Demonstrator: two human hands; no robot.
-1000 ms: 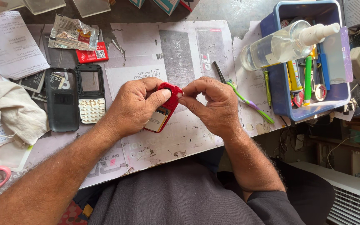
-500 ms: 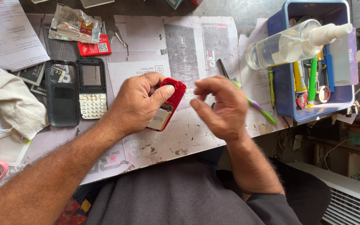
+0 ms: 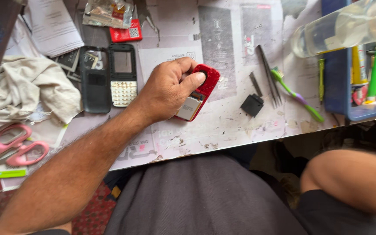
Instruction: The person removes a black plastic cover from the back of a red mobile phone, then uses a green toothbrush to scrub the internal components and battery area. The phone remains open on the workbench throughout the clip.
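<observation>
Paper-covered worktop (image 3: 240, 126) carries the parts. Left hand (image 3: 168, 91) grips the red plastic phone shell (image 3: 199, 93), fingers closed around it, long axis running diagonally up-right. Right hand out of view; only its forearm (image 3: 349, 178) shows, well apart.

1 head-worn view looks steeply down, close over the worktable (image 3: 240, 126) edge and lap

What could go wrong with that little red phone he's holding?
The open red phone shell is held by the left hand alone, so its loose-looking silver battery might slip out. The small black square part lies near the table's front edge and could get knocked off.
</observation>
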